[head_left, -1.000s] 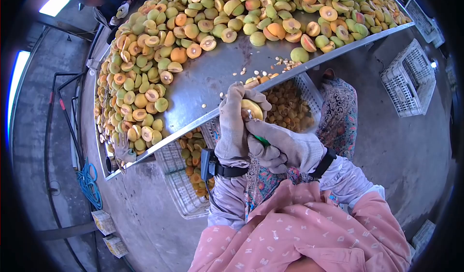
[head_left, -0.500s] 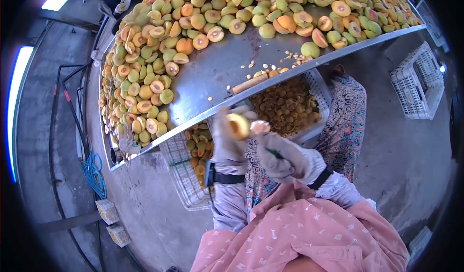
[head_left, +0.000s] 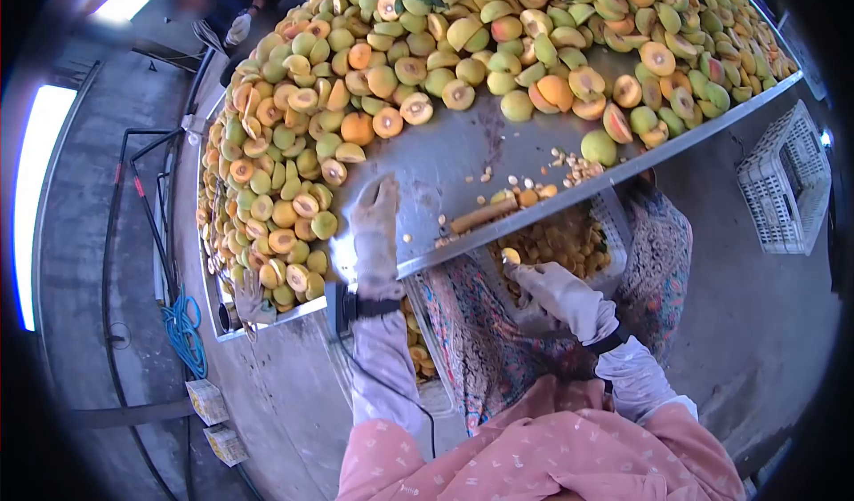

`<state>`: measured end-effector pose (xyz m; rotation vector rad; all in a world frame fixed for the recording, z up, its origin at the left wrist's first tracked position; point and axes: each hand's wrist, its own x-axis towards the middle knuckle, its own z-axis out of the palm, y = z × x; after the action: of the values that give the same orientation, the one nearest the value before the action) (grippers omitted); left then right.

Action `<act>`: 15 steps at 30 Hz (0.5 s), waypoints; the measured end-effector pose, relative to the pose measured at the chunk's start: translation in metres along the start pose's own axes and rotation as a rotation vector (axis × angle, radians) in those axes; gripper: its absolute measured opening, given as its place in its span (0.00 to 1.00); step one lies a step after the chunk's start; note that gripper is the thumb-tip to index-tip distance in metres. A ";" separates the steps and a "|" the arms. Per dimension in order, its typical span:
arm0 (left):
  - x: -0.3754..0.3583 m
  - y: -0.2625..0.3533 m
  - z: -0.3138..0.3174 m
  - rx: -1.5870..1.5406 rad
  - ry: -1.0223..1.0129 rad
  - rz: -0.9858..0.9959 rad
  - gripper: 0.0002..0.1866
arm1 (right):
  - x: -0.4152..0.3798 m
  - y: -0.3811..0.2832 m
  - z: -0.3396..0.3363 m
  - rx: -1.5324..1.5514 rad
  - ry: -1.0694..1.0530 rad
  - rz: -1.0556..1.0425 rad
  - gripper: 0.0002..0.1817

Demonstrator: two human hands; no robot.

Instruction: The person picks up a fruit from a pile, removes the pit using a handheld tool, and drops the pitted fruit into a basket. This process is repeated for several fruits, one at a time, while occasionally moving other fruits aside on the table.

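My gloved left hand (head_left: 377,206) reaches over the metal table (head_left: 427,163), its fingers stretched out and nothing visible in them. Just beyond and to its left lie many halved, yellow-green apricot-like fruits (head_left: 416,108), some with pits showing. My gloved right hand (head_left: 559,294) is closed, low over a crate (head_left: 614,234) of cut fruit pieces. At its fingertips shows a small yellow-and-pale piece of fruit (head_left: 510,256). Whatever else lies in the right palm is hidden.
A wooden stick (head_left: 483,215) and loose pits (head_left: 569,165) lie along the table's near edge. Another crate (head_left: 436,394) stands below, left of my legs. A white crate (head_left: 783,181) sits at far right. Another person's gloved hand (head_left: 253,301) rests at the table's left corner.
My hands were together with a fruit half in the left; now they are apart. The left has moved up over the table without the fruit half, the right toward the crate. The view has shifted.
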<state>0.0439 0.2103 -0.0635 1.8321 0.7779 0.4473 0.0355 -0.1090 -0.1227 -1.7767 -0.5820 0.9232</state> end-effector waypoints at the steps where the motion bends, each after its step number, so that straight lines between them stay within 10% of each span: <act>1: 0.033 -0.013 0.006 0.145 0.013 0.139 0.17 | 0.010 0.014 0.002 -0.632 0.153 -0.276 0.21; 2: 0.056 -0.003 0.015 0.147 0.009 0.144 0.17 | 0.010 -0.031 -0.007 -0.538 0.146 0.219 0.19; 5: 0.107 0.018 0.043 0.675 0.182 0.455 0.21 | 0.026 -0.050 -0.017 -0.552 0.135 0.324 0.16; 10: 0.149 0.002 0.078 1.283 0.177 0.287 0.31 | 0.022 -0.025 -0.011 -0.462 0.363 0.020 0.14; 15: 0.132 0.000 0.062 0.955 0.063 0.176 0.28 | 0.007 -0.030 -0.014 -0.478 0.392 0.059 0.14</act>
<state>0.1773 0.2596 -0.0939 2.7976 0.9664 0.2492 0.0524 -0.1002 -0.0945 -2.3402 -0.5222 0.4691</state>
